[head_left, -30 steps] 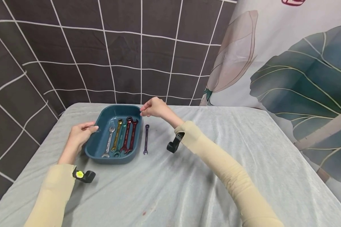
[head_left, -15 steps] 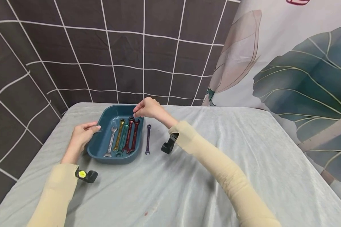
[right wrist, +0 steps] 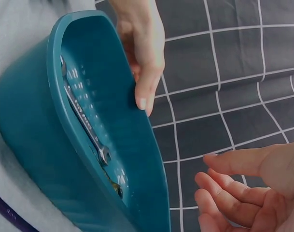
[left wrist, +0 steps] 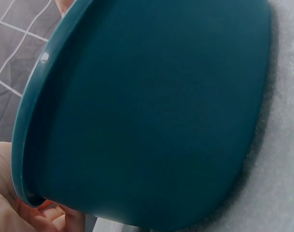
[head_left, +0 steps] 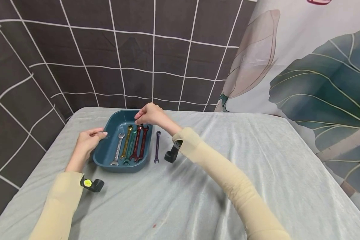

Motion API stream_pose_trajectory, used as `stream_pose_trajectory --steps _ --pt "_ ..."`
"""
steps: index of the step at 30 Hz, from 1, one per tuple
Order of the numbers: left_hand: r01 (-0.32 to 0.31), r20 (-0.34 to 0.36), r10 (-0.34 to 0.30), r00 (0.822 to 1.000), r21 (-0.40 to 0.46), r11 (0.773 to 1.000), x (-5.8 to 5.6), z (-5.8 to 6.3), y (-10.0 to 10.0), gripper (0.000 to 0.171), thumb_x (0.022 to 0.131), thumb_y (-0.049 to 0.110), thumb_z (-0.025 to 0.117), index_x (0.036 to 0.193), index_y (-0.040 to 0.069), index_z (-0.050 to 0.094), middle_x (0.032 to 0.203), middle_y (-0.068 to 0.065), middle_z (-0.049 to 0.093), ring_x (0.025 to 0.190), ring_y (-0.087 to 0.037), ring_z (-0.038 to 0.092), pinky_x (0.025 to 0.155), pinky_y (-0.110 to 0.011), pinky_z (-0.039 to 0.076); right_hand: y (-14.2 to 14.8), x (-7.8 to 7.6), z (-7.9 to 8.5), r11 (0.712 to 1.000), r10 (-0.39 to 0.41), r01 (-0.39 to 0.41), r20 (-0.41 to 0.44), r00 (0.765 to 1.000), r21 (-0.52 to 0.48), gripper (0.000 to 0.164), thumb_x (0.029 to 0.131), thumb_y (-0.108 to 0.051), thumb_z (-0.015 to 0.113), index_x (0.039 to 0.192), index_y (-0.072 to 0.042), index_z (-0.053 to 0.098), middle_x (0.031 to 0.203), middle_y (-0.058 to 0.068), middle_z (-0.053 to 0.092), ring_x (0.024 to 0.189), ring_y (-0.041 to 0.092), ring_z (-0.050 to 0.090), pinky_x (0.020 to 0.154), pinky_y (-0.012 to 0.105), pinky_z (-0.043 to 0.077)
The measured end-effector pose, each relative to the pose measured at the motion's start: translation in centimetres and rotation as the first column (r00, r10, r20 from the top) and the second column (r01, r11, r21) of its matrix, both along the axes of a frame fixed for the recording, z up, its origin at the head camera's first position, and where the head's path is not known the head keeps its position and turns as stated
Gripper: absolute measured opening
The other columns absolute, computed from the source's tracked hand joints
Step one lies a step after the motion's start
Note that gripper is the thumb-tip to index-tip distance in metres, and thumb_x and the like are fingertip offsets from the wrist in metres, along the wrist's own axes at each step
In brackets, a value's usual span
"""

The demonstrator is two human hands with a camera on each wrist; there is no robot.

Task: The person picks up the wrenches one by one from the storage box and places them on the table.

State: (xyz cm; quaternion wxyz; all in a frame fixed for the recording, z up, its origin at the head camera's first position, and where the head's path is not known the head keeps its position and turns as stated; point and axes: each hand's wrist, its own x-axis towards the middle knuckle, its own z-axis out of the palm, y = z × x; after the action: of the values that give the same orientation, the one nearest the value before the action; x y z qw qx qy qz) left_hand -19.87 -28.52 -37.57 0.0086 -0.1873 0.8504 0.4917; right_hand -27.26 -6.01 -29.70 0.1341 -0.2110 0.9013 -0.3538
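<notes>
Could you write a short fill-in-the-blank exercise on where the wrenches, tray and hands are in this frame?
1. The purple wrench lies on the cloth, outside the ____ tray.
2. Inside the tray lie ____ wrenches.
3. The left hand holds the tray's ____ rim.
4. The right hand hovers over the tray's ____ end.

Missing words: teal; five; left; far

Both arms wore long, close-fitting pale cream sleeves, ending at the wrists. Black cam mount strapped under each wrist; left one [head_left: 91, 184] had a yellow-green round sticker, right one [head_left: 171, 152] plain black w/ small holes. Hands bare.
</notes>
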Motion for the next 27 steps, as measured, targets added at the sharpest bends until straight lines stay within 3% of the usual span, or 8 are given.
stream_pose_trajectory --steps 5,14,20,24,27 --pt "-0.01 -0.003 0.01 1.0 -0.011 1.0 0.1 0.1 0.0 0.051 0.098 0.027 0.051 0.14 0.0 0.046 0.136 -0.024 0.053 0.106 -0.017 0.055 0.076 -0.019 0.041 -0.7 0.0 -0.2 1.0 0.01 -0.01 0.006 1.0 -0.008 0.013 0.081 -0.02 0.077 0.092 -0.012 0.075 0.088 0.003 0.075 0.071 0.01 0.064 0.068 0.023 0.047" --pt "-0.018 -0.02 0.018 1.0 0.021 1.0 0.1 0.1 0.3 0.05 0.097 0.024 0.051 0.14 -0.002 0.046 0.136 -0.025 0.053 0.119 -0.027 0.052 0.083 -0.023 0.042 -1.9 -0.3 -0.8 1.0 0.01 -0.01 0.036 0.999 -0.009 0.015 0.081 -0.019 0.077 0.092 -0.009 0.075 0.073 0.002 0.071 0.058 0.006 0.056 0.06 0.023 0.047" --pt "-0.017 -0.017 0.018 1.0 0.03 0.999 0.1 0.1 0.3 0.05 0.097 0.024 0.05 0.141 -0.001 0.045 0.137 -0.025 0.052 0.122 -0.029 0.05 0.087 -0.027 0.043 -2.7 -0.9 -1.3 1.0 -0.003 0.002 0.041 0.999 0.024 0.016 0.081 -0.02 0.077 0.093 -0.009 0.074 0.093 0.01 0.075 0.056 0.004 0.056 0.057 0.018 0.047" --pt "-0.014 -0.016 0.014 1.0 0.048 0.999 0.2 0.2 0.3 0.051 0.098 0.023 0.05 0.141 -0.002 0.044 0.14 -0.024 0.049 0.126 -0.031 0.048 0.094 -0.034 0.044 -3.4 -1.1 -1.5 0.999 -0.01 0.008 0.059 0.998 0.046 0.016 0.082 -0.021 0.076 0.093 -0.01 0.074 0.095 0.011 0.074 0.053 0.004 0.054 0.054 0.017 0.046" --pt "-0.011 -0.018 0.011 1.0 0.046 0.999 0.2 0.2 0.2 0.051 0.097 0.024 0.05 0.141 -0.002 0.044 0.141 -0.023 0.05 0.124 -0.03 0.049 0.089 -0.027 0.044 -3.9 -1.1 -1.6 0.999 -0.015 0.011 0.077 0.997 0.049 0.015 0.082 -0.02 0.076 0.093 -0.01 0.074 0.095 0.01 0.075 0.053 0.004 0.055 0.053 0.017 0.046"
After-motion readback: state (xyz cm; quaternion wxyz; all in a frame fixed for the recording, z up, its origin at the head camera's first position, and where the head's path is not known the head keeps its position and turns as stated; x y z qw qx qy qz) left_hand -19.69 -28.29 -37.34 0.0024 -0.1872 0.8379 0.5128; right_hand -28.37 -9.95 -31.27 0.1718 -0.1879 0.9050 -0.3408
